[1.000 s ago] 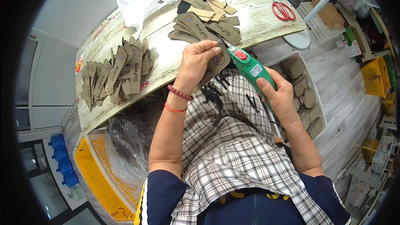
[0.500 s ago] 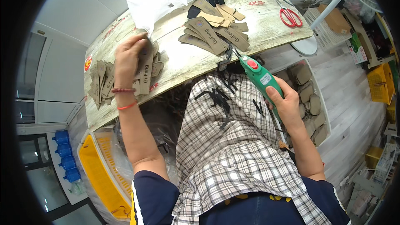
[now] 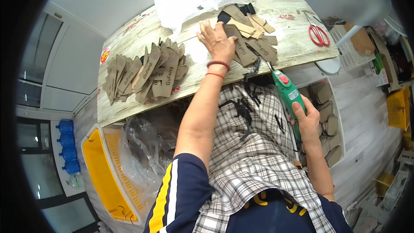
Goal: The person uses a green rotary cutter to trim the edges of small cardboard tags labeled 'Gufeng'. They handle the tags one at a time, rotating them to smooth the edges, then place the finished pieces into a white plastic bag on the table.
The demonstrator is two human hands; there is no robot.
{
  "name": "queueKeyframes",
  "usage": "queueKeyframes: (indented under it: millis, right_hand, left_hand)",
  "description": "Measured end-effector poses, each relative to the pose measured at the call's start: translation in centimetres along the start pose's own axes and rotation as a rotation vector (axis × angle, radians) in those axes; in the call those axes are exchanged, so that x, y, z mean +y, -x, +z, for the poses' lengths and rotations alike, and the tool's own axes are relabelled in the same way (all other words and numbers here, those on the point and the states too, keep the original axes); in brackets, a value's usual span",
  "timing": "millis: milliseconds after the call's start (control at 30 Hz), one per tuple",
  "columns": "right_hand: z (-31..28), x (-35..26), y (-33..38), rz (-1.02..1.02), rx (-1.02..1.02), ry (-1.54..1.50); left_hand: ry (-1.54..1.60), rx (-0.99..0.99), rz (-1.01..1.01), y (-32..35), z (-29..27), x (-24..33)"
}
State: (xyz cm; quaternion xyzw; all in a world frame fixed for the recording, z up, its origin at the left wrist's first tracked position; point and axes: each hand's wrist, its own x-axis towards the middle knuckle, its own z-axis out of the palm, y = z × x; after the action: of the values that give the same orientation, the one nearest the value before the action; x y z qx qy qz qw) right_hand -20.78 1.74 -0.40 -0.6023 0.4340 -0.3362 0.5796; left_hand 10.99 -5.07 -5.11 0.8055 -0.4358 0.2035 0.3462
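Observation:
My left hand (image 3: 217, 43) reaches over the table with its fingers spread, at the left edge of a pile of khaki fabric strips (image 3: 264, 51). Its thumb side overlaps the nearest strip; whether it touches cannot be made out. Wrapped in my right hand (image 3: 308, 120) is a green handheld electric cutter (image 3: 285, 89) with a red button, its metal tip pointing at the table edge below that pile. More printed khaki strips (image 3: 169, 70) lie in overlapping heaps at the table's left. Black scraps (image 3: 243, 111) lie on my plaid apron (image 3: 254, 155).
A white plastic bag (image 3: 194, 0) lies at the back of the table, and red-handled scissors (image 3: 318, 35) at its right. Below stand a yellow crate (image 3: 101, 168) on the left and a white bin (image 3: 340, 125) of khaki pieces on the right. A fan pole (image 3: 347, 36) rises beyond.
My left hand has let go of a khaki strip at the left heap and moved right to the other pile, fingers now spread. The cutter stays in my right hand. The view has shifted.

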Motion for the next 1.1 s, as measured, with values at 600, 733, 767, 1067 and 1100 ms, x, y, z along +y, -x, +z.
queueKeyframes:
  millis: [600, 733, 767, 1067, 1100]
  right_hand:
    - [1.2, -0.8, -0.1, -0.187, 0.036, 0.111]
    - [0.8, -1.0, 0.3, -0.144, 0.021, 0.094]
    - [0.7, -1.0, 0.4, -0.124, 0.013, 0.089]
    - [0.2, -1.0, 0.8, -0.091, 0.016, 0.034]
    - [0.2, -0.9, 0.8, -0.09, 0.014, 0.024]
  left_hand:
    - [1.708, -0.198, -0.822, 4.5, -8.9, 5.6]
    - [1.658, -0.219, -0.86, 5.6, -8.9, 6.7]
    - [1.661, -0.224, -0.863, 5.8, -8.9, 7.1]
    - [1.66, -0.382, -0.837, 7.4, -8.8, 7.6]
    - [1.656, -0.404, -0.842, 7.5, -8.7, 7.5]
